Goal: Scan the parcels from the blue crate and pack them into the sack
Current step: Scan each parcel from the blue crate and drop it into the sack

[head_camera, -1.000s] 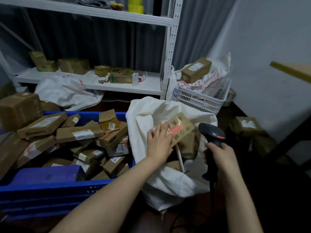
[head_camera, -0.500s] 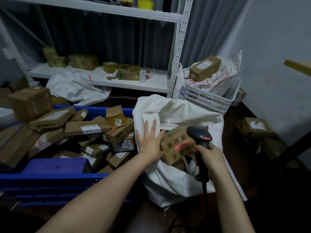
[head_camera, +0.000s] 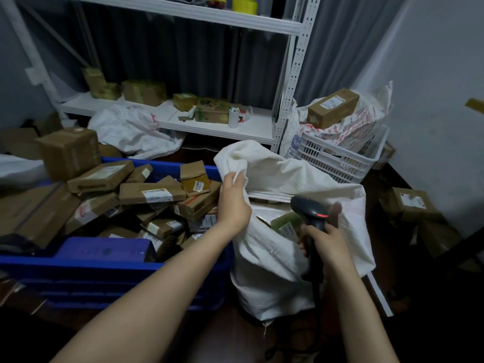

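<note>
My left fingers [head_camera: 231, 181] clutch the sack [head_camera: 282, 260] rim; right fingers [head_camera: 313, 233] grip the scanner [head_camera: 308, 208]. The crate [head_camera: 104, 267] parcels' [head_camera: 136, 191] labels [head_camera: 157, 196] are too blurred to read.

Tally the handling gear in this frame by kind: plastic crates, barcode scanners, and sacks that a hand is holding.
Plastic crates: 2, the blue crate and the white crate.
Barcode scanners: 1, the scanner, gripped by the right hand.
Sacks in hand: 1, the white sack, with its rim gripped by the left hand.
Total: 4.
</note>
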